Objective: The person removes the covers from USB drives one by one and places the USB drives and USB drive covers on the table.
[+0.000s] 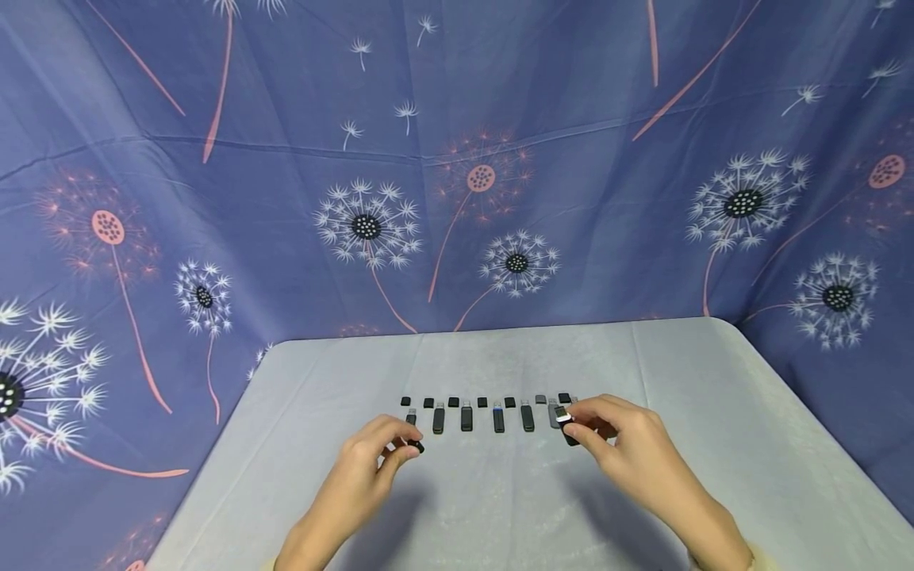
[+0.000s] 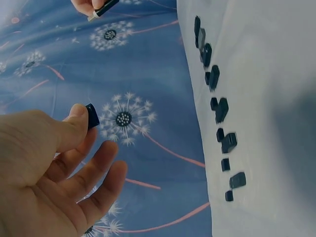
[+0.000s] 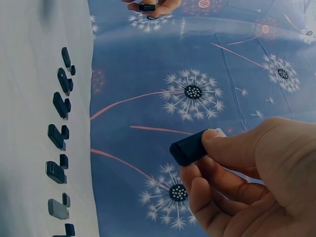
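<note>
My left hand (image 1: 373, 454) pinches a small black USB stick cap (image 2: 92, 116) between thumb and index finger, above the table; its other fingers are loosely bent. In my right hand (image 1: 628, 440) is a black USB flash drive (image 3: 188, 148), gripped by thumb and fingers near its bare metal plug. Cap and drive are well apart. Behind the hands, several flash drives lie in a row, among them a black one (image 1: 466, 418) and a grey one (image 3: 58, 209). Their plugs point to the far side. The right hand partly hides the row's right end.
Small caps, such as a black cap (image 1: 453, 402) and a grey cap (image 1: 540, 399), lie just beyond the drives. A pale cloth covers the table (image 1: 485, 507). A blue curtain (image 1: 443, 103) with dandelion prints hangs behind and at both sides.
</note>
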### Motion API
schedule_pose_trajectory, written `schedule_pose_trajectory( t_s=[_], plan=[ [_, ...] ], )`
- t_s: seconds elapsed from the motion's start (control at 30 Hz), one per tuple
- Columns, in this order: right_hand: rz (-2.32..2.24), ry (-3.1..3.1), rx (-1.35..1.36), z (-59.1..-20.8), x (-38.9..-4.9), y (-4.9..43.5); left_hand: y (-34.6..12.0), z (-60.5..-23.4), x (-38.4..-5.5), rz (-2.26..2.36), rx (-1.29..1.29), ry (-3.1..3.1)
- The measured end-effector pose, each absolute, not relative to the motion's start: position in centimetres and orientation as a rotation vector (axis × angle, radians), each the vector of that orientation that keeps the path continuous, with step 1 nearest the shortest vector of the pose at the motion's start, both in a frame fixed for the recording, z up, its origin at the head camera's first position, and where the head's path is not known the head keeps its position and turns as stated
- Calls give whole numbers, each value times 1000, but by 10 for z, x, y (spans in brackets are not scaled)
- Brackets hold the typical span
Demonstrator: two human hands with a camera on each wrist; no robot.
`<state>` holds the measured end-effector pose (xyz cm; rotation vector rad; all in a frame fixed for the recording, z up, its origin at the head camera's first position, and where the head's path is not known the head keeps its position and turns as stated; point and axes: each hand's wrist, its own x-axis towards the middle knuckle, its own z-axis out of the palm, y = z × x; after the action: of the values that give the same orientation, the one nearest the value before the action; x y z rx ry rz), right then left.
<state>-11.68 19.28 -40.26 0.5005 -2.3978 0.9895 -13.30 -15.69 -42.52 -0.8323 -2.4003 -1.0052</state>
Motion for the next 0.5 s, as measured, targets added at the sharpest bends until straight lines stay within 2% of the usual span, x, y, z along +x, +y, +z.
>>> schedule_pose_trajectory(
  t_s=[0.5],
  plan=[
    [1091,-2417,508,-399,-133,171,-172,-417,-146,-894,-803,-2372]
  ],
)
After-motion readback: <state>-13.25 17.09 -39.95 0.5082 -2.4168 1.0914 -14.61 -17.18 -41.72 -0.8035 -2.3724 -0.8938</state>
